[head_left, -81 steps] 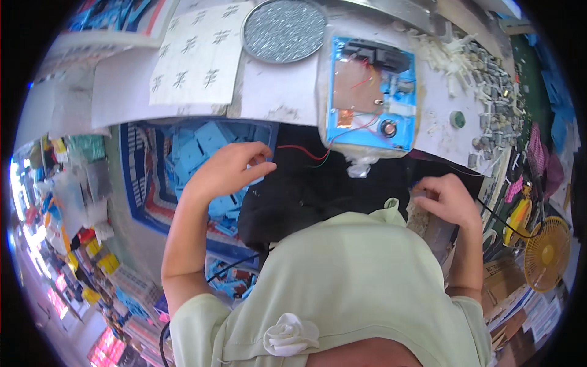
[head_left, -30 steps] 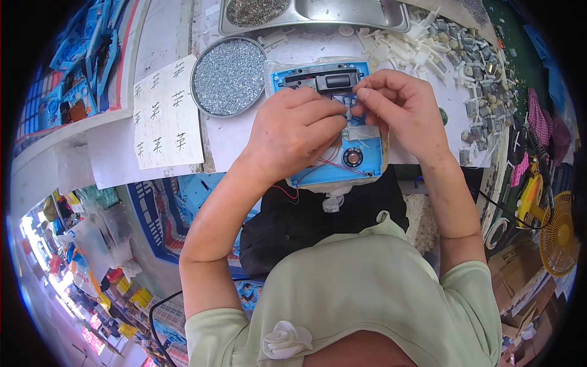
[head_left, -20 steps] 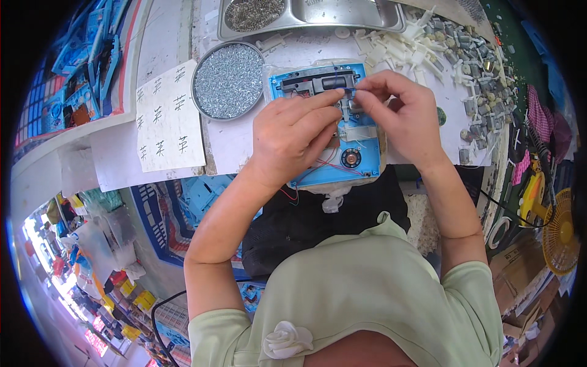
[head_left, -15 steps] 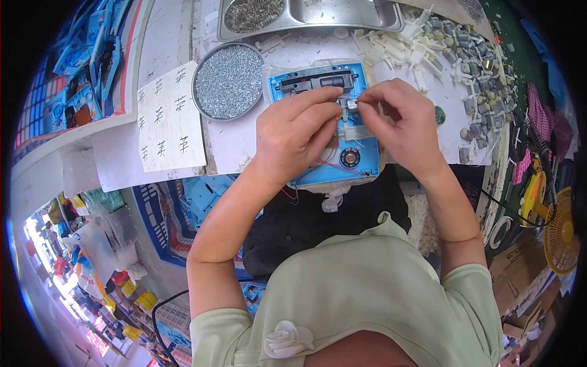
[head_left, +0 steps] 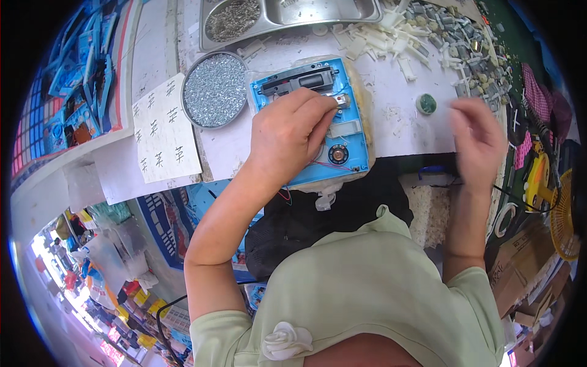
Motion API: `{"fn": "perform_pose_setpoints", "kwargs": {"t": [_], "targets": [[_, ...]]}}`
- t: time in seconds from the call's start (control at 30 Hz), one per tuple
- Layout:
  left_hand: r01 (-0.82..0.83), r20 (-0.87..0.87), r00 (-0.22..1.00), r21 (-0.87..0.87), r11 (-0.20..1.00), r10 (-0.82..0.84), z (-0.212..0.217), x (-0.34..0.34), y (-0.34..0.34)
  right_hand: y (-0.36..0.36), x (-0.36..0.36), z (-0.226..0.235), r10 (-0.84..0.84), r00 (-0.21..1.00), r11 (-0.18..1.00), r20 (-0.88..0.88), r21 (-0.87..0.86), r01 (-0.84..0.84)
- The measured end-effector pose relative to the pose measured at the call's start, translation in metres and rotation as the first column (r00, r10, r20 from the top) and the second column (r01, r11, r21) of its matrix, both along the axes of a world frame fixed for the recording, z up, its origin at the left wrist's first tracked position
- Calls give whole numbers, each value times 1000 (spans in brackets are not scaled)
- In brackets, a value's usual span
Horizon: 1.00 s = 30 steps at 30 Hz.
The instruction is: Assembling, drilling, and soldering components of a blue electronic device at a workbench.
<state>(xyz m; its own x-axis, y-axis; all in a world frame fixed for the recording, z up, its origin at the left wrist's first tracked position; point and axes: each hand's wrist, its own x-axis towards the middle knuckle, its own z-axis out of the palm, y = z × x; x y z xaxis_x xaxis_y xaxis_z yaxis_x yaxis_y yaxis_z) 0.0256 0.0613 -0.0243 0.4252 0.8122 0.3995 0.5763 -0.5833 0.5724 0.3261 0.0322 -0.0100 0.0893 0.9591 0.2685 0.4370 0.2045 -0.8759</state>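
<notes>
A light-blue plastic housing [head_left: 353, 139] lies on the bench in front of me, over a cloudy plastic bag. It carries a dark compartment [head_left: 309, 82], a round speaker [head_left: 338, 154], a translucent white piece [head_left: 345, 128] and thin red wires. My left hand [head_left: 287, 131] rests over the housing's left side, with thumb and fingers pinched at a small silver metal part [head_left: 342, 101] near the middle. Its palm hides part of the housing. Off to the right, my right hand [head_left: 480, 140] is apart from the housing, over the bench edge; motion smears its fingers.
Behind lie a round tray of screws [head_left: 215, 90], a steel tray [head_left: 293, 25] with small metal pieces, white plastic parts [head_left: 391, 40] and a pile of small motors [head_left: 474, 52]. A green round object [head_left: 426, 104] sits right of the housing. A handwritten sheet [head_left: 165, 134] lies left.
My right hand has left the silver part and swung right, away from the housing. My left hand has stayed at the housing. The whole view has shifted slightly.
</notes>
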Motion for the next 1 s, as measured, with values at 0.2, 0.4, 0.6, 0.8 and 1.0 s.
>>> {"fn": "perform_pose_setpoints", "kwargs": {"t": [0.2,0.4,0.6,0.8,1.0], "targets": [[-44,-78,996,38,998,47,7,10,-4,-46,139,-6,-484,795,875,-364,-189,446],[-16,-115,993,95,995,27,3,14,1,-35,201,-20,-553,666,815,-501,-157,558],[96,-211,976,189,977,-55,-2,1,-3,-25,218,-32,-602,619,768,-504,-154,621],[175,-267,957,209,962,-116,-4,-8,-6,-23,201,-8,-715,534,615,-450,-43,788],[209,-323,934,153,966,-151,0,-10,-9,-30,212,0,-620,601,703,-505,-17,711]]}}
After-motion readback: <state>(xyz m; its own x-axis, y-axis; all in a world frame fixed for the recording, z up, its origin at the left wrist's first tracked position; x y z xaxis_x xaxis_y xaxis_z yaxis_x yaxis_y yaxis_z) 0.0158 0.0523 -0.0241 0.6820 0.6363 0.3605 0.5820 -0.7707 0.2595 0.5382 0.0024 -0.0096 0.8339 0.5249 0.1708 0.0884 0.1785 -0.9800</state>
